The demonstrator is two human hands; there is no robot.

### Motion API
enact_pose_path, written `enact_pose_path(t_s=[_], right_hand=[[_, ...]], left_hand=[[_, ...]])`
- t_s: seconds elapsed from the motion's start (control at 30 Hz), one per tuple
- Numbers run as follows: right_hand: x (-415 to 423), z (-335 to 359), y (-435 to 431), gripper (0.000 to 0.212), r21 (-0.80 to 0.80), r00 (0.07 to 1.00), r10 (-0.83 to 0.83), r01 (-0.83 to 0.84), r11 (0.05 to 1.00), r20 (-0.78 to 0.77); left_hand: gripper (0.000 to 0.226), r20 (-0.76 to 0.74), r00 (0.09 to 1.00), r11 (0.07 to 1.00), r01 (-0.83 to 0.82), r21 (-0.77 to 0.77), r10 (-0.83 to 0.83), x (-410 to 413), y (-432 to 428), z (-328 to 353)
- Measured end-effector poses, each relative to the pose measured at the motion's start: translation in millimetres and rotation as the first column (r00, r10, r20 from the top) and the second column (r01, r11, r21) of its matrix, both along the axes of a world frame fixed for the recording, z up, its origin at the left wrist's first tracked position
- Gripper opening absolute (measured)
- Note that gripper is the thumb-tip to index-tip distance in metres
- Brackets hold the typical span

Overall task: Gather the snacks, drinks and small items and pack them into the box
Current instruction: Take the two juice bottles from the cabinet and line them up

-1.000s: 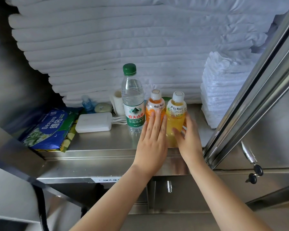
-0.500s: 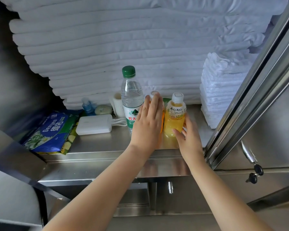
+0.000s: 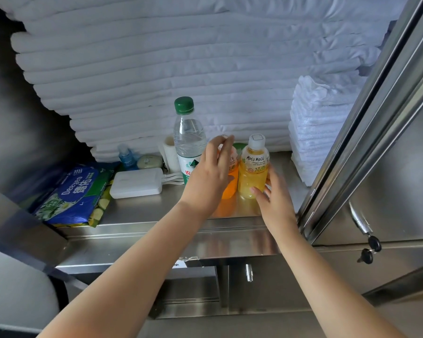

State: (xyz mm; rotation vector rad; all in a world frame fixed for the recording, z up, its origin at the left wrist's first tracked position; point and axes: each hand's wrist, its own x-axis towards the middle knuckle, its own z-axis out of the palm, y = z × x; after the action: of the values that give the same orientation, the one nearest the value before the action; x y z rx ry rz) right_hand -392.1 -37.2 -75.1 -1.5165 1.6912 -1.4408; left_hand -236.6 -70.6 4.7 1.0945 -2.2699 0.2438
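Note:
Two Mogu Mogu juice bottles stand side by side on the steel shelf (image 3: 142,211). My left hand (image 3: 211,173) covers the orange bottle (image 3: 233,184), its fingers curving round the left side up to the neck. My right hand (image 3: 275,201) holds the yellow bottle (image 3: 253,164), thumb in front near the base and fingers round its right side. A water bottle (image 3: 189,140) with a green cap stands just left of my left hand. Further left lie a white power bank (image 3: 136,183) and a blue wipes pack (image 3: 75,195).
A small blue bottle (image 3: 126,157), a round soap (image 3: 149,161) and a white roll (image 3: 169,152) sit at the back. Folded white linen (image 3: 181,57) fills the space behind, with stacked towels (image 3: 320,128) on the right. A steel sliding door (image 3: 381,113) with keys (image 3: 369,250) borders the right.
My left hand has turned from lying flat before the orange bottle to curving round it. My right thumb has come onto the front of the yellow bottle.

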Motion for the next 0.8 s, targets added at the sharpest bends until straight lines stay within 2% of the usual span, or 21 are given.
enact_pose_path(t_s=[0.17,0.37,0.5,0.63,0.8], right_hand=[[-1.8,3.7,-1.2,0.064,0.004,1.0,0.011,-0.011,1.0,0.001],[-1.4,5.2,-1.0,0.067,0.017,1.0,0.013,-0.013,1.0,0.018],[0.3,0.3,2.7,0.076,0.087,0.996,0.014,-0.022,0.996,0.087],[2.6,0.1,3.4,0.054,0.069,0.999,-0.048,0.046,0.997,0.024],[3.8,-0.3,4.3,0.049,0.084,0.991,-0.103,0.11,0.99,-0.082]], left_hand=[[0.081,-0.045,0.998,0.998,0.043,0.055,-0.04,2.7,-1.3,-1.8],[0.079,-0.031,0.999,0.996,0.046,0.074,-0.044,2.7,1.0,-2.0],[0.075,0.058,0.998,1.0,-0.004,-0.016,0.005,2.8,12.7,-16.2],[0.068,0.139,0.989,0.998,-0.045,-0.05,0.052,4.9,35.2,-54.8],[0.077,0.329,0.937,0.993,-0.116,-0.014,0.114,8.4,43.4,-81.5]])
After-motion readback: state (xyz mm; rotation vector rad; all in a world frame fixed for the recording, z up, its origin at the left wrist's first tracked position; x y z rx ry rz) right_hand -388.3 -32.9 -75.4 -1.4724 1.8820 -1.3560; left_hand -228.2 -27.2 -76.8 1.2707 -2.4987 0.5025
